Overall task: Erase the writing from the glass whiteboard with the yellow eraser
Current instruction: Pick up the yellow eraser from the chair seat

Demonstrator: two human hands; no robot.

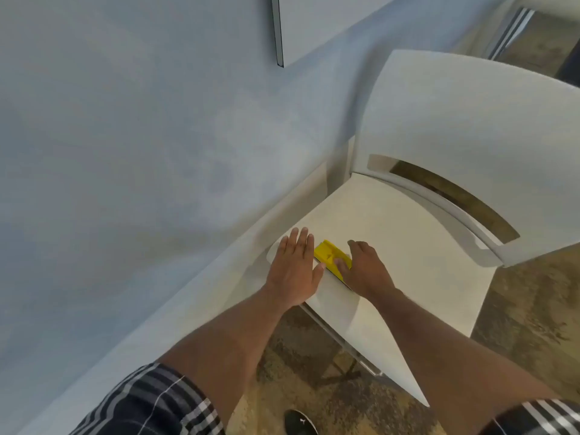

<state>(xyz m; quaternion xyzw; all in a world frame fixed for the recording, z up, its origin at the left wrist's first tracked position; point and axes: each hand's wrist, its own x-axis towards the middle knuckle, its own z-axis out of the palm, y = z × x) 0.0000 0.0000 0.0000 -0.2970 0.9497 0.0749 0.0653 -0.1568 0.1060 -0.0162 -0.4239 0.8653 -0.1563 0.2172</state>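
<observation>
The yellow eraser (pixel 330 257) lies on the seat of a white chair (pixel 408 240), near the seat's left front corner. My right hand (pixel 365 269) rests over the eraser's right end, thumb and fingers touching it; whether it grips the eraser is unclear. My left hand (pixel 296 267) lies flat, fingers spread, on the seat just left of the eraser. Only the lower left corner of the glass whiteboard (pixel 314 23) shows, mounted on the wall at the top; no writing is visible on that part.
A pale blue-grey wall (pixel 125 152) fills the left, with a white baseboard (pixel 194 290) running to the chair. The chair back (pixel 470 120) rises on the right. Patterned carpet (pixel 518 324) and a black shoe (pixel 299 423) are below.
</observation>
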